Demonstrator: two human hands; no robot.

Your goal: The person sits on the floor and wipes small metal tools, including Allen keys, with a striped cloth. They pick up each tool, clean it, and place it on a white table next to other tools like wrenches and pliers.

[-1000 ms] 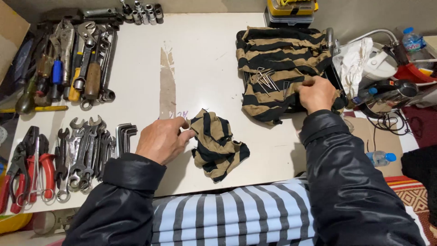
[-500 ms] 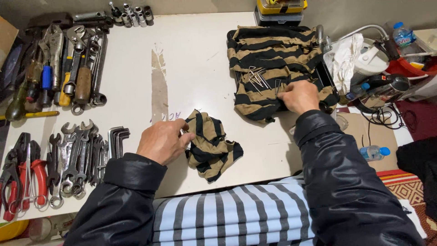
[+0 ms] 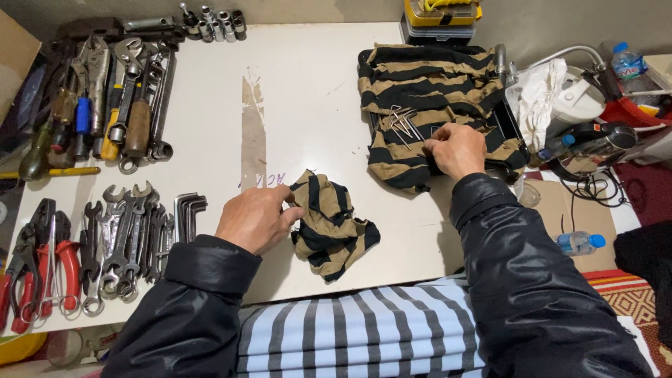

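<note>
While left hand pinches the small striped rag, right hand pinches metal pins.

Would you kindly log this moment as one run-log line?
left hand: grips small striped rag | right hand: fingertips on large striped cloth, beside metal pins | white table: wrenches left

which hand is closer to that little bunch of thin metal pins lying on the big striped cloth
Right. The right hand rests on the big striped cloth just beside the metal pins, fingertips toward them. The left hand is far off, at the small crumpled striped cloth.
</note>
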